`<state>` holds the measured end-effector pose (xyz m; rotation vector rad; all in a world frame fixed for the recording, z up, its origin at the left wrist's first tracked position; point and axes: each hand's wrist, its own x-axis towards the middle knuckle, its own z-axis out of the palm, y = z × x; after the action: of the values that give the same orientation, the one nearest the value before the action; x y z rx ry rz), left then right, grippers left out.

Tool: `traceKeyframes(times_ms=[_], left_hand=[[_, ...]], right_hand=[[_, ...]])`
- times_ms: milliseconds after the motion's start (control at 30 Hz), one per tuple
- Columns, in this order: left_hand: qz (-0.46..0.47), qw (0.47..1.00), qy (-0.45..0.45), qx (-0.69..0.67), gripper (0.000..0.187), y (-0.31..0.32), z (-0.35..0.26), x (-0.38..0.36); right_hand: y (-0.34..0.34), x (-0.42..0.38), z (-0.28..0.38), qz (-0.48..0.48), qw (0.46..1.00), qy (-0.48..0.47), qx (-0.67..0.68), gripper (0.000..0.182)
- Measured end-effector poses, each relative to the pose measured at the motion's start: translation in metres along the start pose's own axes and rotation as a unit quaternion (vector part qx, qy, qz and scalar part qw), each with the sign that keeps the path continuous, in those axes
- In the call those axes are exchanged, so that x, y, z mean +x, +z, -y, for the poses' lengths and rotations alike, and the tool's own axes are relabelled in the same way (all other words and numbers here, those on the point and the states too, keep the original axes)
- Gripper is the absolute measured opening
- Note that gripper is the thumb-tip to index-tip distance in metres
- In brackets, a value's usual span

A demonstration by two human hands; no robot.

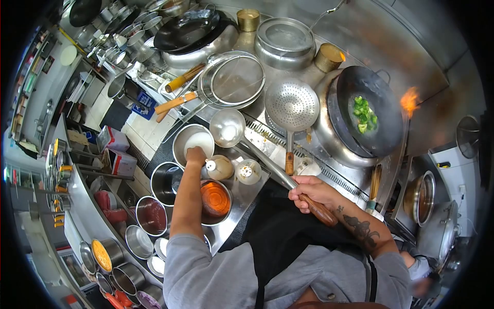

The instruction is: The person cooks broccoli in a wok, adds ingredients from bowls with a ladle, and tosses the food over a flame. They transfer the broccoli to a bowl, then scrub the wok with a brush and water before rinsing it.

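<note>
My left hand [195, 155] reaches into a steel pot [177, 147] of white contents; its fingers are hidden inside. My right hand [307, 193] is wrapped round the wooden handle of a ladle [227, 127], whose bowl hangs just beside that pot with a little white stuff in it. At the right, a dark wok [383, 118] on the stove holds green vegetables [364, 114], with a flame at its far edge. A perforated strainer [292, 104] rests between the ladle and the wok.
Nearby are a pot of orange-red liquid [215, 201], a squeeze bottle [219, 167], a pot of dark red contents [152, 215], a round mesh strainer [237, 80] and a bamboo brush [375, 181]. Part of another person [419, 268] shows at the lower right.
</note>
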<state>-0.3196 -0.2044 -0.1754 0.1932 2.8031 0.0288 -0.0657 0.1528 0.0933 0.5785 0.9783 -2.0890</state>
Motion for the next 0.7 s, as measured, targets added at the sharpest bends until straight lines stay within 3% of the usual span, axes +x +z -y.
traceKeyframes(times_ms=[633,700], left_hand=[[0.007,1.000,0.030,-0.003,0.018,-0.0027,0.0056,0.0063],[-0.015,0.999,0.045,-0.005,0.017,-0.0045,0.0075,0.0012]], right_hand=[[0.0015,0.0023,-0.0053,-0.003,1.000,-0.010,-0.001,0.007],[-0.0001,0.0027,-0.0067,-0.006,1.000,-0.001,-0.011,0.021]])
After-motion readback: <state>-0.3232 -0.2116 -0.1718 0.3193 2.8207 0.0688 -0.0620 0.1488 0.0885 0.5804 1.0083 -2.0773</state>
